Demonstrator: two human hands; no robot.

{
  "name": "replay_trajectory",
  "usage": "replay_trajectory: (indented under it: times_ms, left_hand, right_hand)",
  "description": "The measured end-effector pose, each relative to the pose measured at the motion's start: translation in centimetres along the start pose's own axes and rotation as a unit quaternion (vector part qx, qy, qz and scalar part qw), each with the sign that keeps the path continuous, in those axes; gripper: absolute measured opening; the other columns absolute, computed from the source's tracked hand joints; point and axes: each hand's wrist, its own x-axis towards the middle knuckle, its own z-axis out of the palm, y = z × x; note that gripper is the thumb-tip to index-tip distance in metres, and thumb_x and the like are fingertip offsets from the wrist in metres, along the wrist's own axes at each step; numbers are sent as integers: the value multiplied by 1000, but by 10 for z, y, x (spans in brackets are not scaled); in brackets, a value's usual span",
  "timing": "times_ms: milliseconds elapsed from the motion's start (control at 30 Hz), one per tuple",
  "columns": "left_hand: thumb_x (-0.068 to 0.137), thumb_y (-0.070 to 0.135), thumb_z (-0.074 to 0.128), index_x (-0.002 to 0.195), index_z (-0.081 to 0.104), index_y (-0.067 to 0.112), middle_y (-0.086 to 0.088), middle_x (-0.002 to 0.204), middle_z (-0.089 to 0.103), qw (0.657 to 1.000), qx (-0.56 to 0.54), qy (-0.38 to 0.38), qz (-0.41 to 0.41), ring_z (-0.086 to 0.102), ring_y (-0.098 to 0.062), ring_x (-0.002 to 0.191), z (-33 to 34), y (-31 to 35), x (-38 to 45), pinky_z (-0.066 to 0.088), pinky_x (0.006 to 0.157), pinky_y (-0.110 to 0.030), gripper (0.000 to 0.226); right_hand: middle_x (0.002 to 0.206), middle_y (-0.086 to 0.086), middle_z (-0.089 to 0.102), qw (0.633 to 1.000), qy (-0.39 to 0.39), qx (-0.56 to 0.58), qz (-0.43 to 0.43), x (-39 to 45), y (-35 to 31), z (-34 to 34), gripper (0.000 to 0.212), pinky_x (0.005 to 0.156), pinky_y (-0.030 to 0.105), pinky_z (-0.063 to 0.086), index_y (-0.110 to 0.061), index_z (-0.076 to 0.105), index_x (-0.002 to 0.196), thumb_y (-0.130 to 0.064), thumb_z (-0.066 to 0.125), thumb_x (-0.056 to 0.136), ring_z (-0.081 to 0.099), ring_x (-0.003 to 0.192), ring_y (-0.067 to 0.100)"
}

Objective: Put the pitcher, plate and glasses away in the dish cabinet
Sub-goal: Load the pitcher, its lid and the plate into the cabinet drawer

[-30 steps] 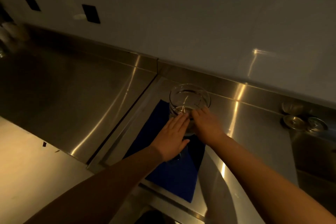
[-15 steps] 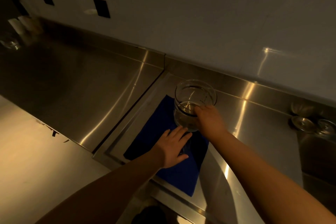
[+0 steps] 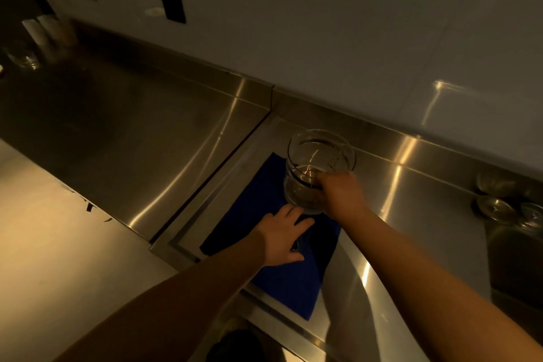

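A clear glass pitcher [image 3: 317, 161] stands upright at the far end of a blue mat [image 3: 282, 282] on the steel counter. My right hand [image 3: 342, 195] grips the pitcher's near side, fingers curled round it. My left hand [image 3: 283, 233] lies flat on the mat just in front of the pitcher, fingers spread and straight. Under its fingers a clear glass object shows faintly; what it is I cannot tell. A clear glass [image 3: 25, 57] stands far off at the counter's left end.
The steel counter [image 3: 132, 138] runs left to right under a white wall with two dark outlets [image 3: 172, 6]. Round metal fittings [image 3: 496, 206] sit at the right by a sink edge. A pale surface [image 3: 53, 244] lies at the near left.
My left hand has come off the pitcher and drawn back onto the mat. My right hand has stayed on the pitcher's side. The view has shifted to the left.
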Motion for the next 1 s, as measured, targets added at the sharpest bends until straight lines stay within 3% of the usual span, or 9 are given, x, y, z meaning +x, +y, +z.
replay_trajectory:
  times_ms: [167, 367, 667, 767, 900, 1000]
  left_hand:
    - [81, 54, 59, 147, 10, 28, -7, 151, 13, 1000, 9, -12, -7, 15, -28, 134, 1, -1, 3, 44, 86, -43, 85]
    - [81, 50, 62, 145, 15, 28, -9, 147, 19, 1000, -12, -2, -3, 22, -29, 128, -3, 0, 2, 46, 80, -41, 83]
    - [79, 47, 67, 143, 18, 30, -8, 142, 23, 998, -32, 51, -13, 28, -29, 123, -13, -29, -15, 48, 77, -39, 83]
    - [78, 48, 67, 143, 21, 28, -9, 144, 22, 997, -35, 61, -23, 28, -29, 124, -19, -55, -27, 50, 82, -41, 82]
    - [78, 49, 67, 143, 22, 27, -8, 148, 20, 995, -32, 78, -46, 24, -29, 130, -27, -99, -55, 42, 98, -42, 83]
    - [77, 49, 68, 144, 23, 27, -8, 150, 19, 994, -21, 78, -76, 23, -29, 132, -35, -137, -82, 42, 95, -43, 84]
  right_hand:
    - [100, 2, 66, 1000, 21, 12, -3, 0, 0, 3, 20, 91, 30, 36, -22, 62, 108, -29, 55, 91, 60, 95, 20]
    - [87, 0, 66, 997, 55, 42, -16, -2, 3, 7, 11, 85, 31, 37, -23, 64, 96, -26, 56, 89, 61, 86, 20]
    - [94, -3, 67, 996, 48, 70, -11, 2, -12, 5, 17, 93, 39, 40, -29, 62, 99, -23, 66, 83, 62, 93, 21]
    - [93, -2, 67, 995, 62, 78, -15, 13, -35, -2, 18, 91, 40, 39, -29, 61, 97, -23, 68, 81, 62, 91, 21]
    - [86, -4, 67, 994, 74, 72, -40, 39, -80, -14, 13, 83, 34, 36, -29, 63, 93, -23, 67, 82, 62, 84, 20]
    - [82, -6, 66, 992, 82, 76, -59, 62, -125, -21, 6, 79, 29, 29, -29, 64, 89, -24, 61, 86, 61, 81, 18]
